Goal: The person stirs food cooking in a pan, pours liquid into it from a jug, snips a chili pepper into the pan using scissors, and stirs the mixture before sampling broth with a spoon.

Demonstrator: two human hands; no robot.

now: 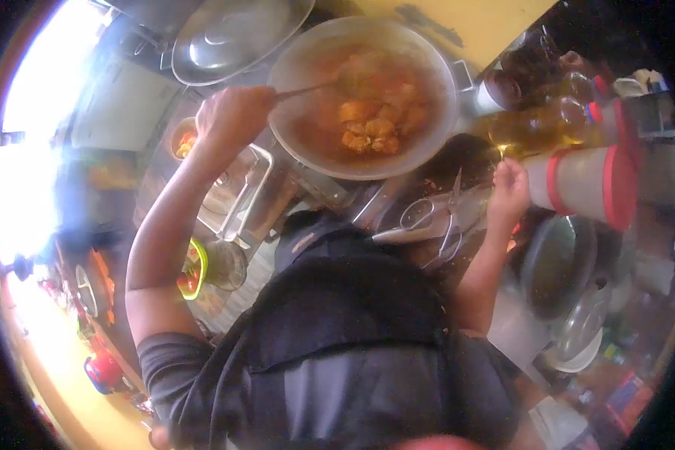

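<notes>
My left hand [236,116] is closed around the handle of a cooking spoon [304,91], whose far end reaches into the food and is hard to make out. A wide metal pan [289,139] holds red-orange sauce, with browned chunks [371,124] heaped in it. Over on the right, my right hand [510,184] has its fingers curled together just below a bottle of yellow oil [540,124]. Whatever those fingers hold, if anything, is too small to tell. Scissors [451,217] lie to the left of this hand.
A large metal lid [236,37] is behind the pan at the left. Tubs with red lids [619,187] stand right of my right hand. A metal tray [236,195], a green-rimmed bowl [195,266], a small bowl [181,139] and a dark oval dish [559,255] surround me.
</notes>
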